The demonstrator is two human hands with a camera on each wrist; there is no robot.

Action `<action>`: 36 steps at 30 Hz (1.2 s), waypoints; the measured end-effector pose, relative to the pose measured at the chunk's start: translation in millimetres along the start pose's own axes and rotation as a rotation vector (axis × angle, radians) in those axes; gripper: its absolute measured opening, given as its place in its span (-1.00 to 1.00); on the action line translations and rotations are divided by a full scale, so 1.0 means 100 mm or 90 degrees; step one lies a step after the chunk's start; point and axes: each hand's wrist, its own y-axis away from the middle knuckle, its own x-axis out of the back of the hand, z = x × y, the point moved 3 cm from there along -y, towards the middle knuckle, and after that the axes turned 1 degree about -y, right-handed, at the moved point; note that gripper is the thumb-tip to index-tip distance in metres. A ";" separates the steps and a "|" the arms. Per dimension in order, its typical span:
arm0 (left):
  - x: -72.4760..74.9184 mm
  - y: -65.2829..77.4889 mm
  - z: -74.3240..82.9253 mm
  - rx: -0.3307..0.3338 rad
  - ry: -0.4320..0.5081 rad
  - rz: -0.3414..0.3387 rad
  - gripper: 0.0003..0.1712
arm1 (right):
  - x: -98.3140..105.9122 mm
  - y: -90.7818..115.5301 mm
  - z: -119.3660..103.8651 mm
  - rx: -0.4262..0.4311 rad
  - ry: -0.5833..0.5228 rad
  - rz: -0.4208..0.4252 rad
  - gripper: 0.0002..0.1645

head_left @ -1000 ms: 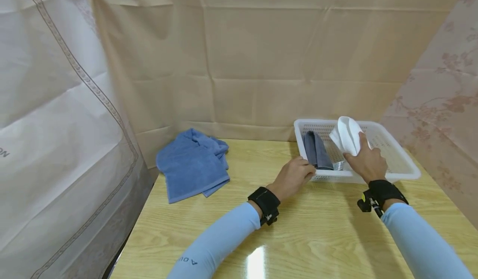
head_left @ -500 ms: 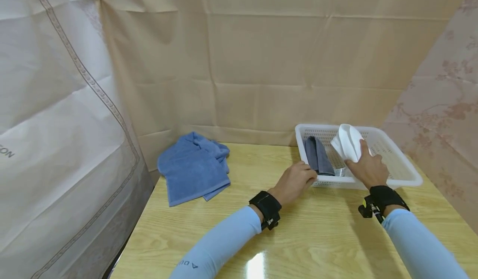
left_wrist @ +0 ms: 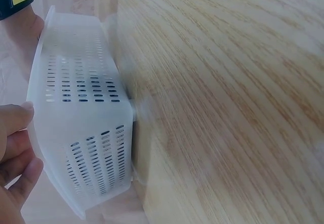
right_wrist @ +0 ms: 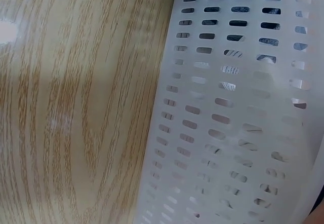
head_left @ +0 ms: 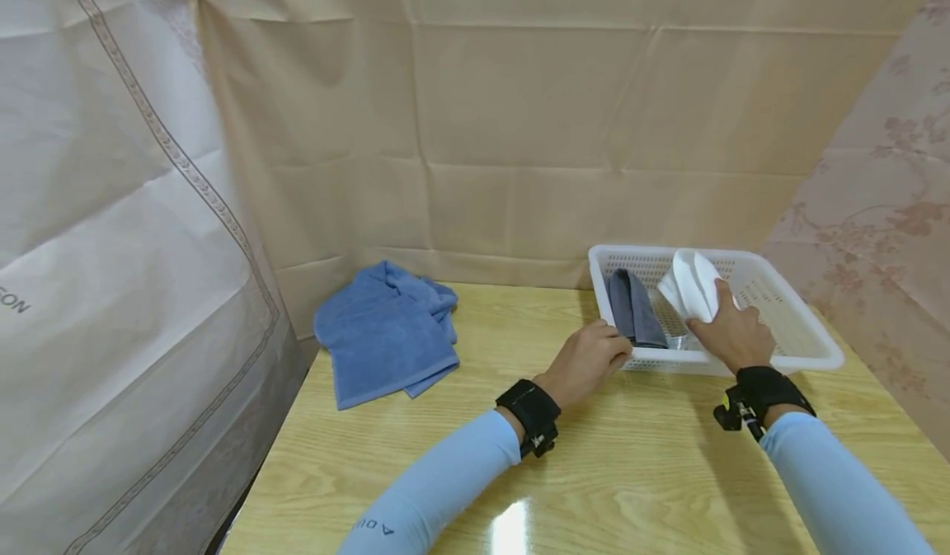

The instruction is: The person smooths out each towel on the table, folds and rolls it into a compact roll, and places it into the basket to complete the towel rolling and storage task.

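Observation:
In the head view, a white perforated plastic basket stands at the back right of the table. My left hand holds its front left corner by the rim; the left wrist view shows the fingertips against the rim. Inside the basket, my right hand grips a folded white cloth between thumb and fingers. A folded dark grey cloth lies along the basket's left end. Beside it is a small clear, shiny item, its kind unclear. The right wrist view shows mostly the basket's front wall.
A crumpled blue towel lies at the table's back left. Beige fabric hangs behind the wood-grain table. White fabric hangs on the left, and a floral-patterned sheet on the right, close to the basket.
The white cloth and right hand have sunk slightly lower in the basket. My left hand keeps its place at the corner. The head view has tilted a little.

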 end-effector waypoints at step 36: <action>-0.01 0.00 0.01 -0.005 -0.021 0.006 -0.88 | 0.00 -0.01 -0.04 0.034 0.008 -0.079 0.11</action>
